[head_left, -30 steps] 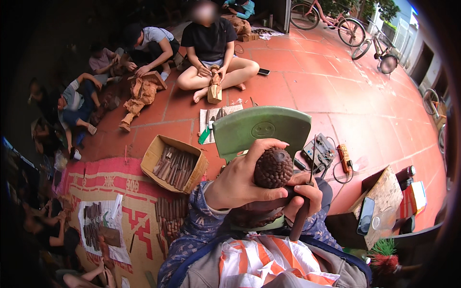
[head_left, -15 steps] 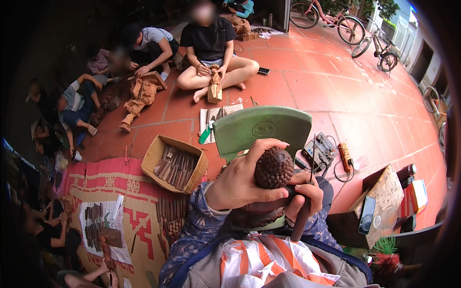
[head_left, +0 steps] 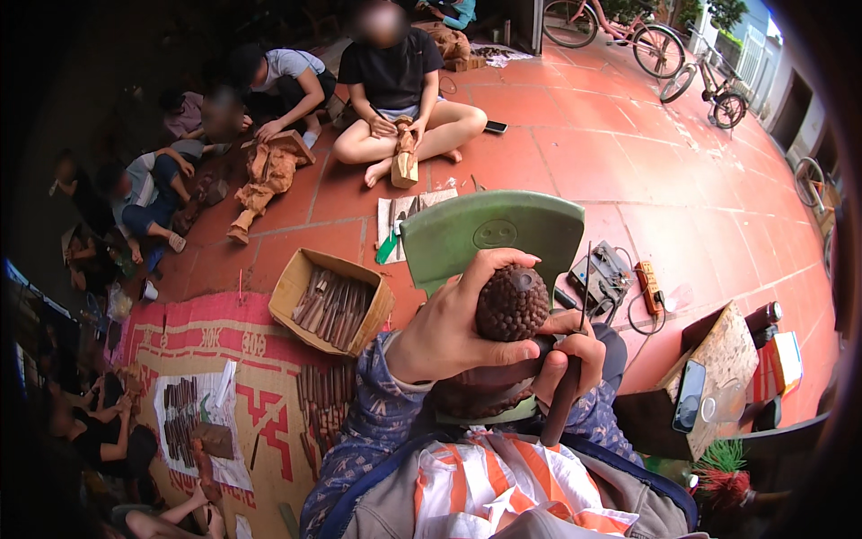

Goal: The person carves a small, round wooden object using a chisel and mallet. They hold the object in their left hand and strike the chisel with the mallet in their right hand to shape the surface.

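Currently, the left hand (head_left: pixel 440 337) has its fingers clamped around the knobbed top of one dark wooden carving (head_left: pixel 512 310), below the top edge of one green chair (head_left: pixel 494 225); the right hand's (head_left: pixel 572 355) fingers are curled around one chisel (head_left: pixel 563 404). One smartphone (head_left: pixel 690 395) lies along one board's (head_left: pixel 732 341) left edge.
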The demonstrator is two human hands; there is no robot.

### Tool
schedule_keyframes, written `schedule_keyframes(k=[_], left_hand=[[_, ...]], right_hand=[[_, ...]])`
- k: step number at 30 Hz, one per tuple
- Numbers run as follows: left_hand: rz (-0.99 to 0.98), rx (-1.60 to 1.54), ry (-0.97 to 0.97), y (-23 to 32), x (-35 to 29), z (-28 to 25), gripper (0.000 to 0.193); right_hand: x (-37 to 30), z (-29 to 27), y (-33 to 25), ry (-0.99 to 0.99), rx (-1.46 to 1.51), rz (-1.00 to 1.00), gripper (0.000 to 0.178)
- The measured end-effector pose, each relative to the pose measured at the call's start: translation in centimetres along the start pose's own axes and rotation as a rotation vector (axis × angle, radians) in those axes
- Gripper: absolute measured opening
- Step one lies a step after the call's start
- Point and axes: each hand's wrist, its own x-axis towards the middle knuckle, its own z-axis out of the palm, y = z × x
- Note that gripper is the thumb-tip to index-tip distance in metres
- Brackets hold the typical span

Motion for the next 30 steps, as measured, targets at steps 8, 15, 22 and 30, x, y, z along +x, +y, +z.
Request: schedule_keyframes(k=[8, 15, 22, 30], left_hand=[[0.043, -0.022, 0.003, -0.5, 0.3, 0.5, 0.073], [-0.066, -0.067, -0.024, 0.1, -0.2, -0.2, 0.079], [0.048, -0.020, 0.018, -0.5, 0.0, 0.2, 0.077], [-0.052, -0.114, -0.043, -0.4, -0.1, 0.1, 0.089]], right_hand=[[0.3, -1.8, 0.5, 0.071, 0.088, 0.024, 0.034], [1.8, -2.6, 0.1, -0.068, 0.297, -0.106, 0.046], [1.3, -2.6, 0.4, 0.008, 0.249, -0.326, 0.058], [1.3, -2.7, -3.0, 0.046, 0.177, -0.051, 0.038]])
